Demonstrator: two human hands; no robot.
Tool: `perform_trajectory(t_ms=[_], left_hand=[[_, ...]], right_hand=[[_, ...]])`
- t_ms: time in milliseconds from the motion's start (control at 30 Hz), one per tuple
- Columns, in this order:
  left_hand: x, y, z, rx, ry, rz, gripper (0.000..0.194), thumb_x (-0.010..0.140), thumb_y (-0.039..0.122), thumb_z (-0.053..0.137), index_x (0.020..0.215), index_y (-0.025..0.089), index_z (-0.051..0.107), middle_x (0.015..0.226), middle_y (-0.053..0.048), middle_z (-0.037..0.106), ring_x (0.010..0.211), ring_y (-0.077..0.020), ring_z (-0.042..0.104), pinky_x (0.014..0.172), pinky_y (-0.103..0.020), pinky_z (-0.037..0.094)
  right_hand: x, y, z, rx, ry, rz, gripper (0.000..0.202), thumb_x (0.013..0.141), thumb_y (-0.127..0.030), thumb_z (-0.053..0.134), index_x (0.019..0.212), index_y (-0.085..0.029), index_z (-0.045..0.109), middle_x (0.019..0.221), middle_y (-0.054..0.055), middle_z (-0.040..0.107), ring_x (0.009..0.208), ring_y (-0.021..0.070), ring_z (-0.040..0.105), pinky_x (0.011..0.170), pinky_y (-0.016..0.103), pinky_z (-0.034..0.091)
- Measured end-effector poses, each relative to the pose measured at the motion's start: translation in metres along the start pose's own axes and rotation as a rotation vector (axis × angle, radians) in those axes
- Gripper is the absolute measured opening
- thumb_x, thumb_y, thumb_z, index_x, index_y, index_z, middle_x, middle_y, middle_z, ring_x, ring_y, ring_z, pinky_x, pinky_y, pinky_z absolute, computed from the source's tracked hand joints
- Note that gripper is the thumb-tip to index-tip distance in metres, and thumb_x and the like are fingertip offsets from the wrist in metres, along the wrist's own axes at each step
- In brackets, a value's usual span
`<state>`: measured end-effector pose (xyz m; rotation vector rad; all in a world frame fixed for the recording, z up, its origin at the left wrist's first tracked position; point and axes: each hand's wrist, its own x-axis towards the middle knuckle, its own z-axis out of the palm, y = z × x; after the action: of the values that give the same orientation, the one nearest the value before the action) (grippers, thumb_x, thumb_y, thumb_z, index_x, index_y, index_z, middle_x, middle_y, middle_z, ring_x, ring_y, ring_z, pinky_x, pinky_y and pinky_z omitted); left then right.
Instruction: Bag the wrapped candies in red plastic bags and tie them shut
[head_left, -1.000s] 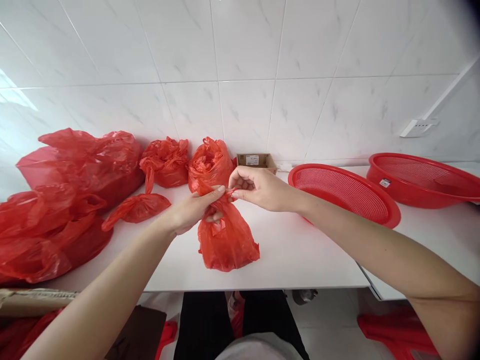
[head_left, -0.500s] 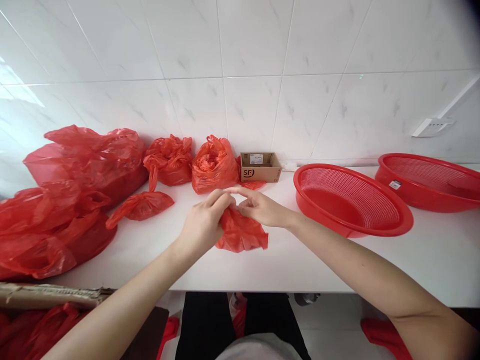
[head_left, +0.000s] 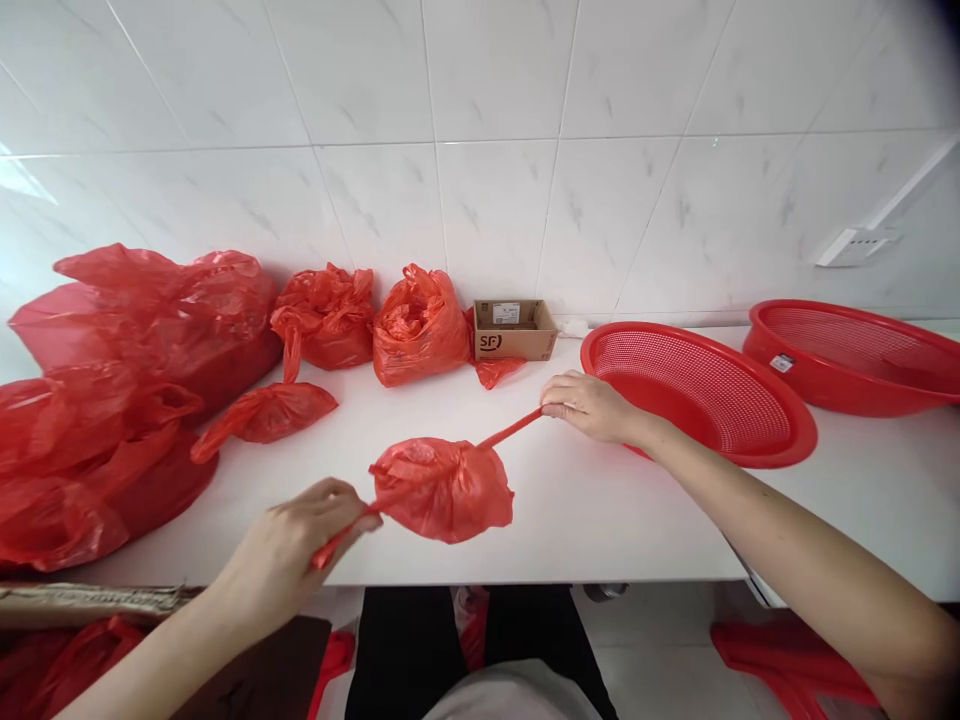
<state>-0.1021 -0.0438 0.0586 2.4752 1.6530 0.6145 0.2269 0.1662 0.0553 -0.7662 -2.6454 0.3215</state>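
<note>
A small red plastic bag is stretched between my two hands over the front part of the white table. My left hand, at the lower left of the bag, is closed on one twisted end of it. The other end, pulled into a thin strand, is pinched in the fingers of my right hand, up and to the right. The body of the bag is rounded and crumpled; its contents are hidden.
Large red bags crowd the left, with a small tied bag beside them. A filled red bag and a cardboard box stand by the wall. Red baskets are at right. An opened carton is lower left.
My hands have moved apart, the left down and left, the right to the right. The bag, earlier bunched under both hands, is now drawn out between them by its two ends.
</note>
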Motion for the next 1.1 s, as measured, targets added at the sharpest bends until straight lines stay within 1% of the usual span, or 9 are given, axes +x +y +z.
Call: perform_trajectory(t_ms=[100,300,400,467,667,767,900,967,1100], left_hand=[[-0.004,0.005,-0.002,-0.180,-0.123,-0.022,0.030,0.098,0.031,0.041,0.086,0.023,0.067,0.085,-0.005,0.066,0.090,-0.0191,0.060,0.074,-0.028,0.049],[0.029,0.011,-0.004,-0.622,-0.021,-0.306,0.040,0.097,0.046,0.038,0.095,0.024,0.072,0.130,-0.007,0.059,0.124,-0.0269,0.049,0.107,-0.043,0.037],[0.039,0.013,0.002,-0.920,0.007,-0.308,0.043,0.098,0.046,0.035,0.101,0.023,0.071,0.128,-0.008,0.063,0.128,-0.0266,0.048,0.111,-0.045,0.032],[0.040,0.016,0.007,-0.984,-0.027,-0.311,0.042,0.098,0.045,0.036,0.099,0.022,0.071,0.122,-0.008,0.066,0.122,-0.0259,0.053,0.109,-0.043,0.035],[0.023,0.023,0.007,-0.810,-0.222,-0.339,0.038,0.099,0.043,0.037,0.112,0.023,0.067,0.095,-0.004,0.070,0.104,-0.0208,0.061,0.102,-0.037,0.039],[0.023,0.017,0.012,-0.660,-0.073,-0.359,0.035,0.098,0.044,0.036,0.101,0.022,0.064,0.093,-0.003,0.066,0.100,-0.0199,0.060,0.094,-0.036,0.043],[0.035,0.007,0.038,-0.321,0.128,-0.362,0.037,0.080,0.046,0.067,0.102,0.022,0.049,0.118,-0.009,0.060,0.112,-0.0248,0.057,0.091,-0.039,0.046],[0.042,0.005,0.052,-0.192,0.028,-0.326,0.046,0.075,0.038,0.071,0.112,0.025,0.047,0.124,-0.009,0.060,0.110,-0.0254,0.060,0.088,-0.038,0.048],[0.055,-0.011,0.050,-0.108,-0.098,-0.316,0.023,0.085,0.026,0.051,0.107,0.030,0.056,0.103,-0.001,0.071,0.089,-0.0223,0.067,0.079,-0.034,0.049]], right_hand=[[0.006,0.013,0.008,-0.005,0.016,0.108,0.032,0.097,-0.038,0.041,0.084,-0.022,0.065,0.094,0.006,0.063,0.093,0.0210,0.053,0.070,0.031,0.040],[0.032,-0.010,0.001,0.273,0.118,0.324,0.027,0.092,-0.038,0.044,0.077,-0.021,0.059,0.090,0.004,0.063,0.086,0.0189,0.056,0.074,0.032,0.041],[0.034,-0.011,0.001,0.582,0.129,0.354,0.030,0.090,-0.043,0.045,0.080,-0.019,0.058,0.089,0.004,0.064,0.088,0.0185,0.059,0.076,0.032,0.044],[0.031,-0.003,0.009,0.576,0.170,0.414,0.028,0.088,-0.044,0.048,0.078,-0.019,0.058,0.086,0.004,0.064,0.087,0.0189,0.059,0.075,0.031,0.044],[0.025,0.019,0.054,0.526,0.036,0.517,0.026,0.082,-0.042,0.055,0.069,-0.019,0.058,0.076,0.003,0.064,0.076,0.0179,0.057,0.068,0.030,0.043],[0.035,-0.001,0.061,0.600,-0.014,0.510,0.027,0.087,-0.042,0.049,0.076,-0.019,0.057,0.084,0.004,0.066,0.075,0.0163,0.061,0.065,0.028,0.046],[0.058,-0.046,0.053,0.882,-0.041,0.377,0.028,0.091,-0.044,0.048,0.085,-0.018,0.057,0.091,0.006,0.067,0.081,0.0159,0.065,0.072,0.029,0.050],[0.066,-0.063,0.052,1.021,-0.004,0.296,0.029,0.091,-0.046,0.050,0.090,-0.018,0.059,0.095,0.006,0.067,0.086,0.0163,0.066,0.077,0.030,0.051],[0.063,-0.063,0.064,1.118,0.093,0.324,0.033,0.089,-0.050,0.054,0.107,-0.022,0.057,0.108,0.006,0.066,0.092,0.0165,0.066,0.082,0.032,0.051]])
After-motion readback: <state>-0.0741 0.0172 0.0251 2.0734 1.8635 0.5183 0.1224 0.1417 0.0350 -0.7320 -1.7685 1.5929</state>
